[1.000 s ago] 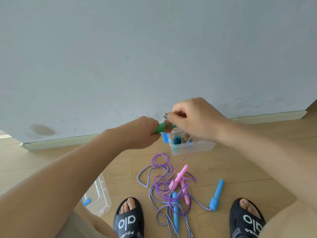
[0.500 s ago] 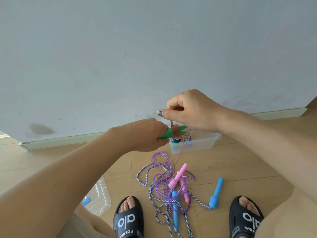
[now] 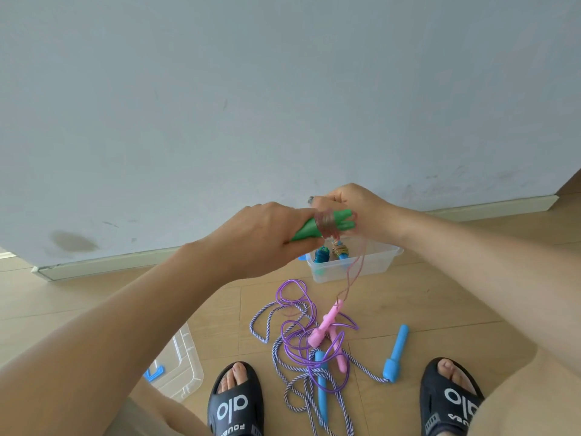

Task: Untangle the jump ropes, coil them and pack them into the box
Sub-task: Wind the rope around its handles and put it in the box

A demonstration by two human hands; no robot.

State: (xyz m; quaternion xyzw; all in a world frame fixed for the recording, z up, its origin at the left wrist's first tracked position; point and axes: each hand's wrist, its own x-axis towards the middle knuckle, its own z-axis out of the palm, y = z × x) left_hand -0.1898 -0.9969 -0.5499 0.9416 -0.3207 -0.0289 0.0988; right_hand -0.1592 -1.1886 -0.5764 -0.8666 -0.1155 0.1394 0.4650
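Note:
My left hand point(image 3: 270, 231) grips two green jump-rope handles point(image 3: 333, 223) held side by side, with thin pink cord point(image 3: 327, 226) wound round them in several turns. My right hand point(image 3: 355, 206) pinches that pink cord just behind the handles; the loose end point(image 3: 353, 272) hangs down toward the floor. Below stands a clear plastic box point(image 3: 355, 265) holding two coiled ropes point(image 3: 331, 251). On the floor lies a tangle: a purple cord point(image 3: 295, 338) with pink handles point(image 3: 327, 325) and a blue-white braided rope point(image 3: 298, 385) with blue handles point(image 3: 396, 354).
The clear box lid point(image 3: 182, 363) with a blue clip lies on the wooden floor at the lower left. My feet in black slippers point(image 3: 235, 401) stand either side of the tangle. A grey wall with a skirting board point(image 3: 125, 259) rises just behind the box.
My right hand has come down from above the handles to beside them, laying more turns of pink cord. The hanging length has grown shorter, and both hands sit slightly lower.

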